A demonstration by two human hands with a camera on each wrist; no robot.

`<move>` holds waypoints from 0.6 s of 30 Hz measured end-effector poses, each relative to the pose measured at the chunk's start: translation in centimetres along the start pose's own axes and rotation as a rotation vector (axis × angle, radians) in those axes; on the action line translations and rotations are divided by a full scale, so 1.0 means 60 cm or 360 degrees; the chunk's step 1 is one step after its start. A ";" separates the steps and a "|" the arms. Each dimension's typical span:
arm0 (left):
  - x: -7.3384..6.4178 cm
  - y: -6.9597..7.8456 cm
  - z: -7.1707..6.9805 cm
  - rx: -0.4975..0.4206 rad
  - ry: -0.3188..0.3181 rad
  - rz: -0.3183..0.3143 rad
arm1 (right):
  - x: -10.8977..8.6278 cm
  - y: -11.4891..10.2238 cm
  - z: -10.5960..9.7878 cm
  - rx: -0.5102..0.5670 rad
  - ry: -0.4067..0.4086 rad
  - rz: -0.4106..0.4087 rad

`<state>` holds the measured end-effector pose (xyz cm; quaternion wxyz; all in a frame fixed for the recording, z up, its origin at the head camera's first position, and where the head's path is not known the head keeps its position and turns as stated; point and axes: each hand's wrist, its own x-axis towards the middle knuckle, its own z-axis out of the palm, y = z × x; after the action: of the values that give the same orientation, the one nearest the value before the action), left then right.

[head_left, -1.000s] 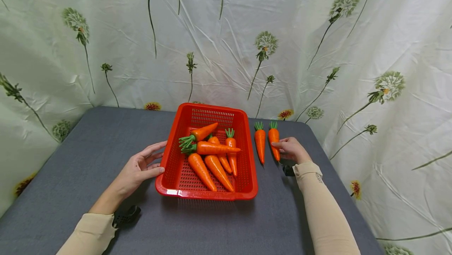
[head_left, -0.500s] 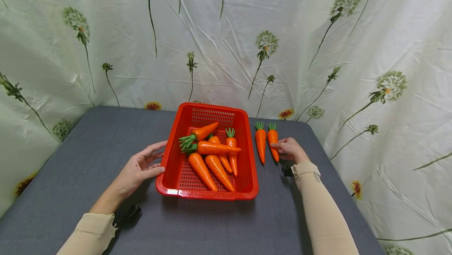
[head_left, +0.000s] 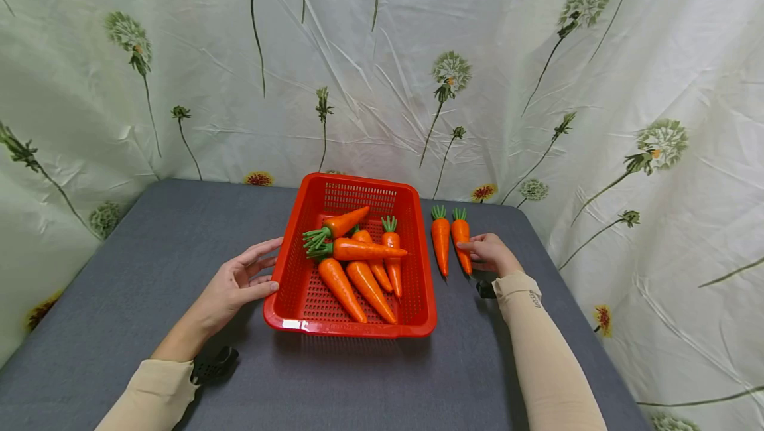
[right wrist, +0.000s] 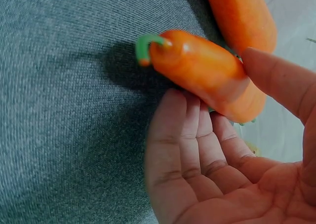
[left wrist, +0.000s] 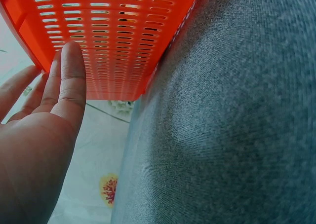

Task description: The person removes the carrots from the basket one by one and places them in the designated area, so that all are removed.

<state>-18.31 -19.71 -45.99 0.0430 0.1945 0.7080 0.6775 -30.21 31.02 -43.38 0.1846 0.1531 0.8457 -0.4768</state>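
Observation:
A red plastic basket (head_left: 348,329) sits on the grey table with several orange carrots inside, among them one carrot (head_left: 370,250) lying across others. My left hand (head_left: 229,288) rests against the basket's left side, its fingers fairly straight on the rim and the slotted wall (left wrist: 106,44). Right of the basket, two carrots lie side by side, green tops away from me. With thumb and fingers on opposite sides, my right hand (head_left: 491,253) pinches the outer carrot (head_left: 461,235). The inner carrot (head_left: 440,242) lies just beside it, untouched. In the right wrist view, the pinched carrot (right wrist: 202,68) shows its tip.
The grey cloth-covered table (head_left: 239,219) extends around the basket. Behind it and on the right hangs a pale curtain (head_left: 382,86) with a dandelion print. Black wrist devices, one of them the left wrist device (head_left: 215,365), are strapped below both hands.
The outer carrot has shifted slightly left towards the inner one, with my right hand pinching it. Over the last half second both hands have stayed almost still. The left hand keeps touching the basket.

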 end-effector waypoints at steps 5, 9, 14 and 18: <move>0.000 0.001 0.000 0.0015 0.0009 -0.0008 | 0.000 0.000 -0.001 0.0030 -0.0036 0.0001; 0.000 0.002 0.000 0.0018 0.0010 -0.0006 | -0.002 -0.002 -0.003 0.0040 -0.0049 0.0013; -0.001 0.001 0.000 0.0012 0.0004 0.0003 | -0.005 -0.005 -0.003 0.0027 -0.0024 0.0034; -0.001 0.001 0.000 0.0005 0.0003 0.0007 | -0.009 -0.006 -0.003 0.0028 -0.0022 0.0019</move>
<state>-18.26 -19.74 -45.94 0.0405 0.1956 0.7088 0.6766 -29.91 30.96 -42.74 0.1920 0.1565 0.8392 -0.4842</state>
